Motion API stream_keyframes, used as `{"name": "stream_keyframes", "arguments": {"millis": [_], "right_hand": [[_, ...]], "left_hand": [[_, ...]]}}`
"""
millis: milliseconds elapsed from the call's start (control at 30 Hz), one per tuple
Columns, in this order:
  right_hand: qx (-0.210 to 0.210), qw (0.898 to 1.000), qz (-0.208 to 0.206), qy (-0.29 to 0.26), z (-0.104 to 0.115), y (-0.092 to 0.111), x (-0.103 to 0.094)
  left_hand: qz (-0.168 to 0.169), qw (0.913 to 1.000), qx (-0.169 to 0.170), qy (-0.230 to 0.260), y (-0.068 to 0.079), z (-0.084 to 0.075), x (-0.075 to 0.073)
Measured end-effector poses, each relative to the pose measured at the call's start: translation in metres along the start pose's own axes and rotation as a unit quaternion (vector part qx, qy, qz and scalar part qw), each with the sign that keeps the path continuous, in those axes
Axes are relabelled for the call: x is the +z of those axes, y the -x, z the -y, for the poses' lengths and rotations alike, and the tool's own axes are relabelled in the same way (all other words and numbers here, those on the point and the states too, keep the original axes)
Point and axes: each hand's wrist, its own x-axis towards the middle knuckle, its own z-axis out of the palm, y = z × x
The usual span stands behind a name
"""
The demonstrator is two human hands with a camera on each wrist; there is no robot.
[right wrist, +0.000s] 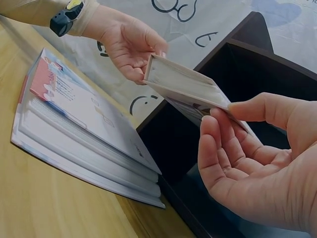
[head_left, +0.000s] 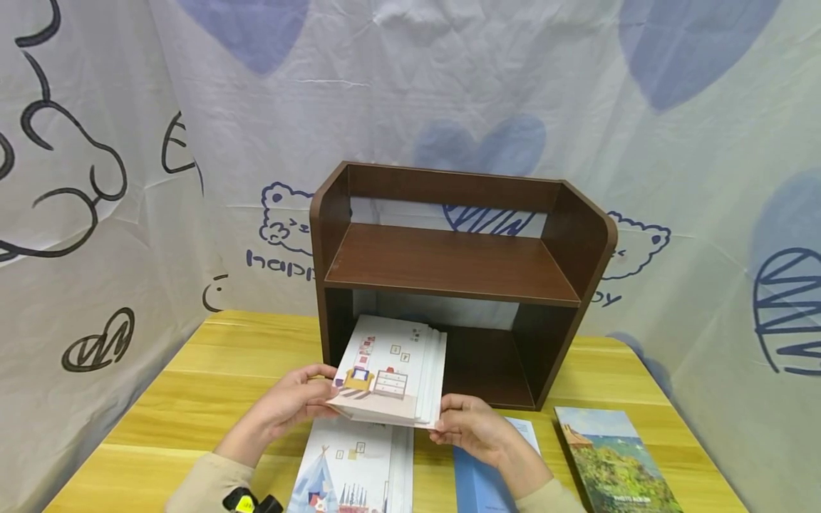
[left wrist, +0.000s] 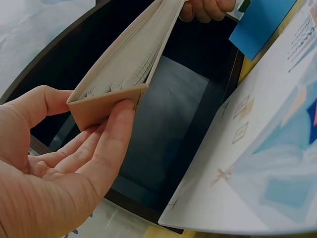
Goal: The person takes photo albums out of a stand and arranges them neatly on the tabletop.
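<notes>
A white photo album (head_left: 391,363) with a drawn chair and dresser on its cover is held level, its far end inside the lower compartment of a dark brown bookshelf (head_left: 449,263). My left hand (head_left: 288,402) pinches its near left corner; the left wrist view shows thumb and fingers across the spine (left wrist: 101,106). At the near right corner, my right hand (head_left: 471,431) pinches the cover edge between thumb and fingers, as the right wrist view also shows (right wrist: 262,158). Below it on the table lies another white album (head_left: 359,463) with a drawn tent.
A blue book or folder (head_left: 484,484) lies partly under my right forearm. To the right rests a photo album with a painted seaside landscape (head_left: 616,456). The shelf stands at the back of the wooden table (head_left: 173,420), before a white printed cloth (head_left: 398,85).
</notes>
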Motion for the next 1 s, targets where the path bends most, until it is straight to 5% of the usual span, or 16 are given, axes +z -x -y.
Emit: {"name": "stream_keyframes", "arguments": {"millis": [233,1000], "right_hand": [[0.0,0.999,0.037,0.003,0.001,0.002,-0.001],[0.012,0.997,0.068,0.018,0.005,0.005,0.007]], "left_hand": [[0.001,0.9999,0.005,-0.015,0.003,-0.005,0.002],[0.014,0.999,0.026,-0.033,0.019,-0.01,0.002]]}}
